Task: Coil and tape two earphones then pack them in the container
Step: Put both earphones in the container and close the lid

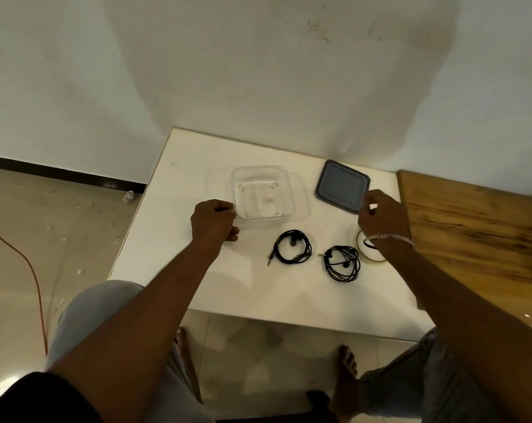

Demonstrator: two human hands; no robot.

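While both earphone bundles sit coiled on the white tabletop (179,270), I'm reading where my hands are against them. My left hand (213,220) is curled at the near-left corner of the clear square plastic container (263,192), fingertips touching its rim; it looks pinched on that edge, though I can't tell how firmly. My right hand (380,216) hovers at the near-right corner of the grey square lid (341,186), fingers bent and loosely parted, holding nothing I can make out. Just behind that wrist lies a white roll of tape (369,248), half hidden.

Now the relation that matters. The neat black coiled earphone with its jack poking out (292,247) lies just right of and toward me from the left hand, its plug pointing toward me and left. The looser black earphone bundle (342,264) lies toward me and left of the right hand, near the tape. Each hand has its own coil close by. The open container is directly beyond the neat coil and empty as far as I can see.

My call: packing comes next, with the left hand steadying the container and the right dropping back to lift a coil. Whether tape is on the bundles, I can't tell.
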